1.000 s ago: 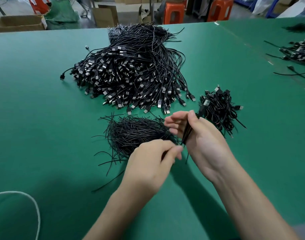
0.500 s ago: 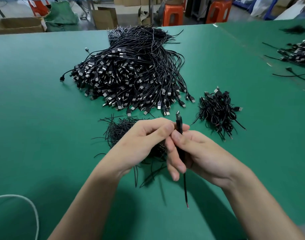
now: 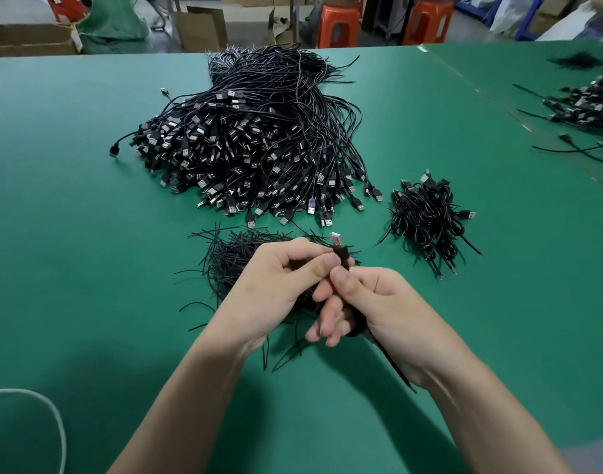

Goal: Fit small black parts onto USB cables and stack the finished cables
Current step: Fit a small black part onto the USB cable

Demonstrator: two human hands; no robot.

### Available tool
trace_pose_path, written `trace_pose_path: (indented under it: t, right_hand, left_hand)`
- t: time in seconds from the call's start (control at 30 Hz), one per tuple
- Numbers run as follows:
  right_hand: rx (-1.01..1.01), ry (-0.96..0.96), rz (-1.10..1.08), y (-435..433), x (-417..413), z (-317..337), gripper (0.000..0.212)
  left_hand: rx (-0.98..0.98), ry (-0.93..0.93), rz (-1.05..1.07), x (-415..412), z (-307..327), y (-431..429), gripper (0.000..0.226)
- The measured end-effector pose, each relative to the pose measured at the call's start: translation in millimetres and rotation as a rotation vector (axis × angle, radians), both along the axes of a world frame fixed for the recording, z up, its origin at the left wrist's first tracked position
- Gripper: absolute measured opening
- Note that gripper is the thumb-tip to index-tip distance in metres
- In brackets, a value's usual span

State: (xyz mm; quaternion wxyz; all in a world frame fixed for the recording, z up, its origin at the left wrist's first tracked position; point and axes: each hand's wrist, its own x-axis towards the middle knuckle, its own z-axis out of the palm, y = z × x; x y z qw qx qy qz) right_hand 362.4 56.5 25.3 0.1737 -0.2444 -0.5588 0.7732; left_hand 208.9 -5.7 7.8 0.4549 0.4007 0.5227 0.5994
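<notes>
The two hands meet over the near middle of the green table (image 3: 87,268) and cover most of the black USB cable (image 3: 341,255) they hold: only its silver plug end shows above the thumbs, and a thin black length (image 3: 397,372) shows below the right hand (image 3: 385,313). The left hand (image 3: 279,285) hides the near part of the loose heap of thin black strips (image 3: 231,258). Whether a small black part sits on the cable cannot be told. At the table's near left corner a white cord (image 3: 53,412) is cut off by the picture's edge. At the far right edge another black cable pile (image 3: 587,107) is cut off and blurred.
</notes>
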Motion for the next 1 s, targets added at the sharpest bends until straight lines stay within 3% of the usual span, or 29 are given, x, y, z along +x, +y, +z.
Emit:
trace_pose_path:
  t: [0.2, 0.3, 0.47, 0.6, 0.7, 0.77, 0.9, 1.0]
  right_hand:
    - [0.082, 0.033, -0.142, -3, -1, 0, 0.020]
    - [0.051, 0.047, -0.103, 0, 0, 2, 0.047]
    - [0.053, 0.069, -0.100, 1, 0, 0, 0.053]
    - [0.050, 0.024, -0.084, 2, 2, 1, 0.048]
    - [-0.058, 0.012, -0.013, 3, 5, 5, 0.036]
    - [-0.179, 0.083, 0.031, 7, 5, 8, 0.010]
    - [-0.363, 0.216, 0.094, 10, 6, 11, 0.023]
    - [-0.375, 0.230, 0.067, 10, 7, 6, 0.024]
  left_hand:
    - [0.035, -0.137, -0.032, 6, -6, 3, 0.028]
    - [0.089, -0.128, -0.099, 8, -7, 2, 0.033]
    - [0.084, 0.165, -0.014, 17, -17, 2, 0.047]
    - [0.114, 0.269, -0.088, 18, -10, 4, 0.052]
    - [0.132, 0.216, -0.198, 14, -3, 8, 0.059]
    - [0.160, 0.138, -0.197, 17, 3, 9, 0.050]
    - [0.197, 0.101, -0.071, 20, -1, 12, 0.044]
    - [0.175, 0.015, -0.052, 13, -4, 10, 0.041]
